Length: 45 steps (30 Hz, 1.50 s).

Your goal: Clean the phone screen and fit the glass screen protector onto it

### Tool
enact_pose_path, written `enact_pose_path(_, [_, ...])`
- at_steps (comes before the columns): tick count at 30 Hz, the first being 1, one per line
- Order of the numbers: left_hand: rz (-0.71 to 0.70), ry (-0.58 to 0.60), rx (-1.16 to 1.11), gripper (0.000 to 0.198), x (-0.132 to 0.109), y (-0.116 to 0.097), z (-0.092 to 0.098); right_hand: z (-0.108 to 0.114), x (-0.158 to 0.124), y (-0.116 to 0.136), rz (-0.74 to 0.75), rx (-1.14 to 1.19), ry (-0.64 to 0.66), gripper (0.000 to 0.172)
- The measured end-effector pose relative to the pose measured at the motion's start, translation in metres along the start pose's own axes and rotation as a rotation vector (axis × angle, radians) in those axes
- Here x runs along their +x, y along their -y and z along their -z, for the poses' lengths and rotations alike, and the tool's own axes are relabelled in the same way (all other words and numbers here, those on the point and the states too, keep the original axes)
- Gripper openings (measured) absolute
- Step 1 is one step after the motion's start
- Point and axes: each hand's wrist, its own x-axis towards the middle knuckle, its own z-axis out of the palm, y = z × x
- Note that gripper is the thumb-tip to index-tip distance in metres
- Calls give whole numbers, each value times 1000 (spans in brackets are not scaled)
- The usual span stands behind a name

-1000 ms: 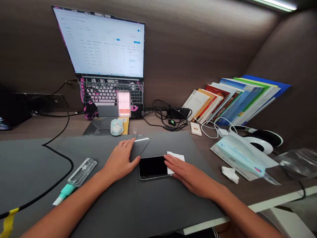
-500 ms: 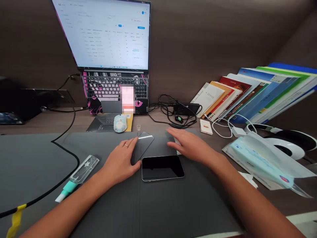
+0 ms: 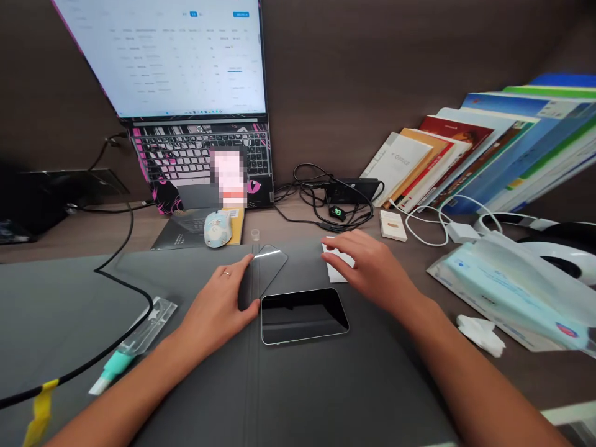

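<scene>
A smartphone (image 3: 305, 316) with a dark screen lies sideways on the grey desk mat (image 3: 298, 397). My left hand (image 3: 222, 297) rests at its left, thumb at the phone's edge and fingers stretched out, apart from the thumb. Those fingertips reach the near-left side of a clear glass screen protector (image 3: 272, 264), which lies flat just behind the phone. Over a small white sheet or packet (image 3: 336, 268), my right hand (image 3: 372, 264) hovers with thumb and fingers apart. Whether it touches the sheet, I cannot tell.
A spray bottle (image 3: 149, 326) lies left, crossed by a black cable (image 3: 116, 273). Behind are a laptop (image 3: 200, 155), a mouse (image 3: 217, 228) and tangled cords (image 3: 321, 214). At right are leaning books (image 3: 465, 146), a wipes pack (image 3: 512, 285), crumpled tissue (image 3: 482, 334) and headphones (image 3: 554, 264).
My right hand has shifted a little to the right and its fingers bend more, so more of the white sheet shows. The left hand stays beside the phone. The view has tilted slightly.
</scene>
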Motion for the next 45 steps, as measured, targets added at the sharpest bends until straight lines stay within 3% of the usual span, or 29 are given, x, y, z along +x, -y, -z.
enact_pose_path(8, [5,-36,-89,72,4,8,-1,-23,0,19,123,158,155,39])
enact_pose_path(16, [-105,90,41,82,-3,7,7,-25,1,17,86,178,162,41])
enact_pose_path(24, [-92,71,37,81,0,9,9,-30,2,13,76,193,166,41])
enact_pose_path(27, [-67,-2,-40,81,2,8,12,-30,2,11,81,185,144,42])
enact_pose_path(30, [29,-29,-326,80,5,6,14,-27,2,14,142,155,80,47])
enact_pose_path(34, [84,216,-983,76,5,3,16,-19,0,33,383,8,11,61])
enact_pose_path(37, [25,435,-1341,70,3,1,16,-17,-2,51,531,-103,-25,58])
enact_pose_path(41, [-20,579,-1495,55,0,0,16,-18,-3,62,590,-145,-95,41])
enact_pose_path(45, [-25,667,-1541,52,-1,-1,16,-13,-3,62,590,-97,-37,42])
